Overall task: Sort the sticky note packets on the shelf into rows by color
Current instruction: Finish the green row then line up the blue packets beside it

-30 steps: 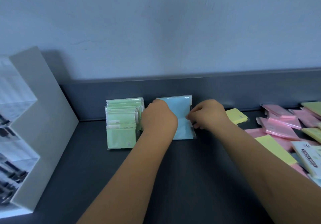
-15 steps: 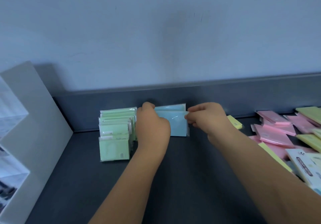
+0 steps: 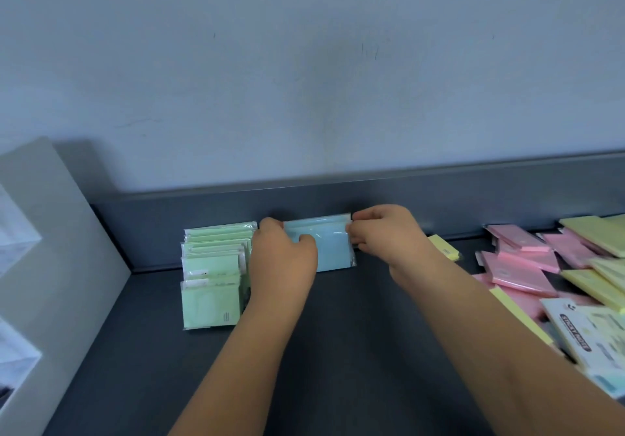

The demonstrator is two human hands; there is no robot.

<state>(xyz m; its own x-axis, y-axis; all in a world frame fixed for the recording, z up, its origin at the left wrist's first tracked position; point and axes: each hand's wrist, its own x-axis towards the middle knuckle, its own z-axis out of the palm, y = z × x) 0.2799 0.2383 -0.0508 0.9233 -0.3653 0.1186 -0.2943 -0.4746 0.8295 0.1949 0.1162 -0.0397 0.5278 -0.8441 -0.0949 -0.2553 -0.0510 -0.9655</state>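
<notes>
Blue sticky note packets point(image 3: 329, 248) stand upright against the shelf's back rim. My left hand point(image 3: 282, 259) grips their left edge, thumb in front. My right hand point(image 3: 384, 234) pinches their top right corner. A row of green packets point(image 3: 213, 276) stands just left of them, touching my left hand. Loose pink packets point(image 3: 522, 271) and yellow packets point(image 3: 590, 232) lie in a heap at the right. One small yellow packet point(image 3: 444, 248) lies behind my right wrist.
The dark grey shelf point(image 3: 338, 368) has a low back rim point(image 3: 473, 195) below a pale wall. A white divider panel point(image 3: 64, 256) closes the left side. A white printed packet point(image 3: 588, 337) lies at the right edge.
Both hands moved up to the top edge of the blue packets and pushed them back toward the rim. The camera tilted upward.
</notes>
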